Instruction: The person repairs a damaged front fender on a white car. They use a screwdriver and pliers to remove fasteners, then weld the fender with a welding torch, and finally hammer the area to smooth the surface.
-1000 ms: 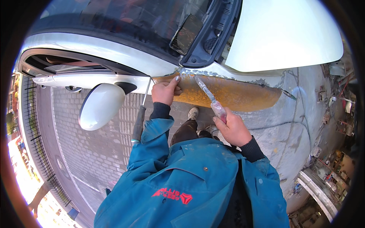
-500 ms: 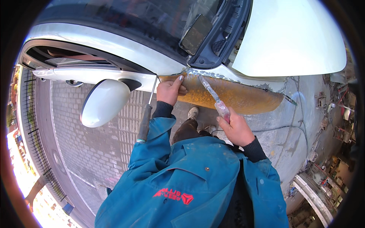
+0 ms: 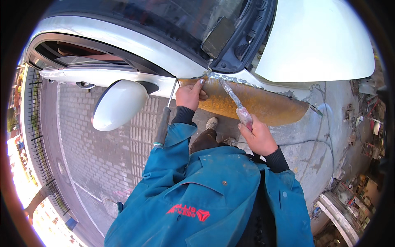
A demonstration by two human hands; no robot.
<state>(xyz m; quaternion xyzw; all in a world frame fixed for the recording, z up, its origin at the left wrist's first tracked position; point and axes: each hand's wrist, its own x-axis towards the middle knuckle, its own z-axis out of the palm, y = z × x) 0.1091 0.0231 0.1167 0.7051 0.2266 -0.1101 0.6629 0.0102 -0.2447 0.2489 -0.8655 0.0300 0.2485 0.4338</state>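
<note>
Left hand (image 3: 189, 97): gripping the curved rust-brown metal panel (image 3: 255, 103), apparently to steady it
Right hand (image 3: 262, 138): clenched around a pink-handled metal tool (image 3: 243, 115), tip at panel's upper edge, seemingly for control

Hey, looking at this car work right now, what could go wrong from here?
The tool in the right hand could slip along the seam and catch the bare left hand, which is close to its tip on the brown panel.

The screwdriver reaches up to the door edge beside the left sleeve; a bump might drop it or scratch the white paint.
</note>
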